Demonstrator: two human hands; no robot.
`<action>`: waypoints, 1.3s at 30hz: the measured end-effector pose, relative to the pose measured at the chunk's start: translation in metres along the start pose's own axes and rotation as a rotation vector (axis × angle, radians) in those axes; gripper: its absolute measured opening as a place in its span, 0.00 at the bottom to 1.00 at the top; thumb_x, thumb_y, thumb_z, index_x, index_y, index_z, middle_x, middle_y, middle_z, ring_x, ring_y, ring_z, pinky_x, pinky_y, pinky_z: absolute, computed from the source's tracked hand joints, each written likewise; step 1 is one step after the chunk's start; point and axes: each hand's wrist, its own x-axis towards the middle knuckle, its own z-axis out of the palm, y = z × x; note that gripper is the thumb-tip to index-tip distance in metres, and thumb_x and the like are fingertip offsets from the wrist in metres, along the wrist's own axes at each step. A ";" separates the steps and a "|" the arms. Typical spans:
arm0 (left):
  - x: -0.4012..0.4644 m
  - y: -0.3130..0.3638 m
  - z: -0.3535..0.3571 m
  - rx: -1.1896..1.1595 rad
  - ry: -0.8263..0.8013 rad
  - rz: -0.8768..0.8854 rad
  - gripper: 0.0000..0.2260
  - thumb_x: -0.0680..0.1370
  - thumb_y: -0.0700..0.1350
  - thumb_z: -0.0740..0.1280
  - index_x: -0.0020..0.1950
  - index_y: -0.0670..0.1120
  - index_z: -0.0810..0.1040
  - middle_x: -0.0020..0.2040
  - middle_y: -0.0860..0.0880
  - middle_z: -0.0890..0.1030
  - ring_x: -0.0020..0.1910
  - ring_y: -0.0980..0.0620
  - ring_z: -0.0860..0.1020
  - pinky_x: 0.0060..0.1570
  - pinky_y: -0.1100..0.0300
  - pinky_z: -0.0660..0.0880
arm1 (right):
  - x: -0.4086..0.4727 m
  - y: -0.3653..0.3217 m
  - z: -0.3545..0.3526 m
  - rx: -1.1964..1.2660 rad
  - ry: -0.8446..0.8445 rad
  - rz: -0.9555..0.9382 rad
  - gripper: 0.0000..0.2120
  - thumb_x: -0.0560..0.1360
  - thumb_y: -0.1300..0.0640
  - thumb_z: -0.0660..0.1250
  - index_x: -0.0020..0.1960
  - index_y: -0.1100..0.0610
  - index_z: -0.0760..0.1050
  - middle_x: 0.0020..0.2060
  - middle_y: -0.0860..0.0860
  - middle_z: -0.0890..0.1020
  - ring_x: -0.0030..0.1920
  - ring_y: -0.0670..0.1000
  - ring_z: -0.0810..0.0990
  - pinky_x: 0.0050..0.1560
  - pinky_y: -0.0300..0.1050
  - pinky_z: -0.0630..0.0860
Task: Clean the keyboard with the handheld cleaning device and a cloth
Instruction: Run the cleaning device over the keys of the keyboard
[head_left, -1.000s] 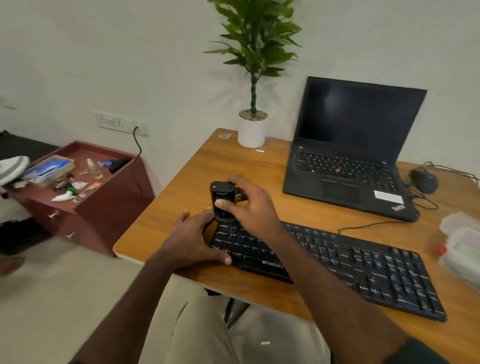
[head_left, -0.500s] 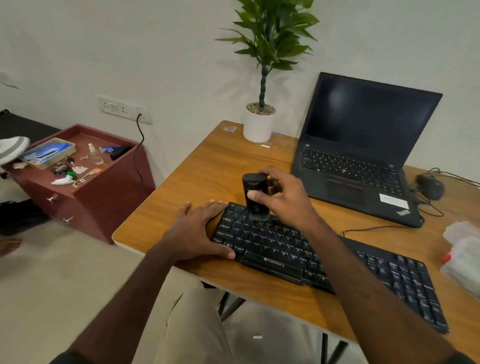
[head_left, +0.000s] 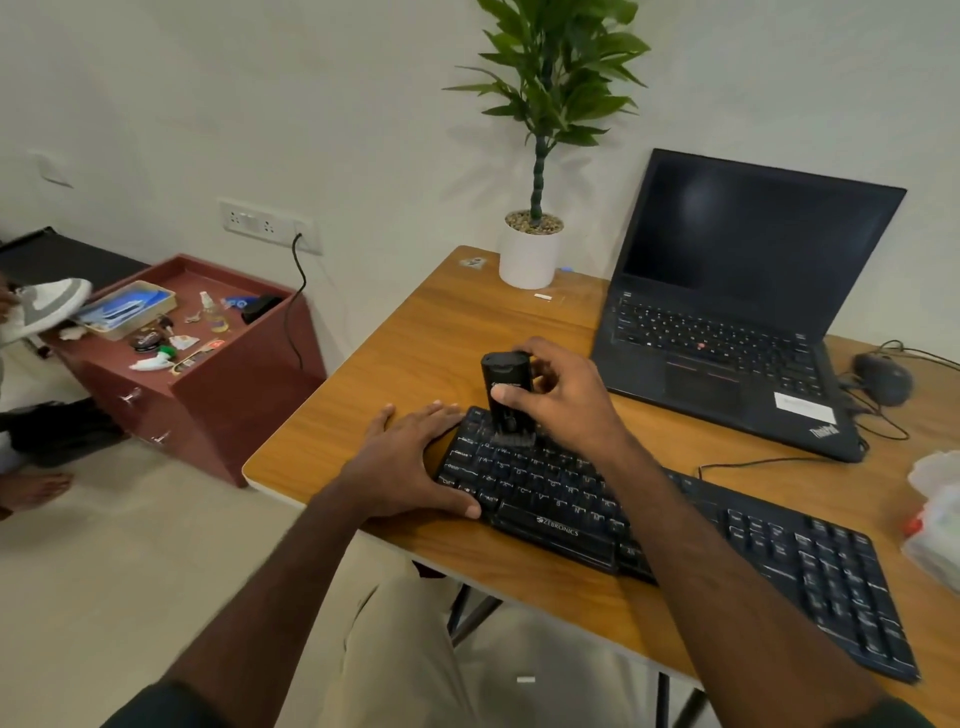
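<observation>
The black keyboard (head_left: 649, 525) lies on the wooden desk (head_left: 426, 343), near its front edge. The small black cleaning device (head_left: 506, 395) stands upright on the keyboard's top-left keys — its brush end touches them. The right hand (head_left: 566, 400) holds it, fingers and thumb curled round its body. The left hand (head_left: 405, 462) lies flat beside the keyboard's left end, fingers spread, thumb touching its front corner. Half a second ago both hands were placed the same — the device has barely moved. A laptop (head_left: 727, 322) sits open behind.

The right hand (head_left: 566, 400) has carried the cleaning device (head_left: 506, 397) rightward along the keyboard's (head_left: 675, 540) top rows.
</observation>
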 end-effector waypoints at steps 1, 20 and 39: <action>0.000 0.000 0.000 0.005 0.002 0.004 0.58 0.55 0.83 0.64 0.80 0.60 0.55 0.81 0.60 0.58 0.79 0.64 0.48 0.78 0.44 0.37 | 0.001 -0.002 0.002 0.037 0.024 -0.008 0.17 0.73 0.50 0.77 0.59 0.47 0.78 0.51 0.45 0.83 0.49 0.44 0.79 0.47 0.45 0.78; -0.003 0.007 -0.004 0.023 -0.007 -0.006 0.56 0.59 0.79 0.68 0.81 0.57 0.55 0.81 0.56 0.57 0.76 0.66 0.48 0.77 0.48 0.35 | 0.004 -0.002 0.027 0.011 0.114 -0.070 0.17 0.74 0.47 0.75 0.60 0.46 0.76 0.54 0.46 0.83 0.49 0.41 0.80 0.45 0.37 0.77; 0.000 0.003 -0.001 -0.014 0.001 0.008 0.54 0.56 0.83 0.63 0.78 0.65 0.55 0.80 0.61 0.57 0.78 0.65 0.48 0.78 0.46 0.36 | -0.009 0.006 0.003 0.151 0.087 -0.050 0.17 0.72 0.48 0.77 0.59 0.47 0.78 0.52 0.45 0.83 0.52 0.44 0.81 0.50 0.42 0.78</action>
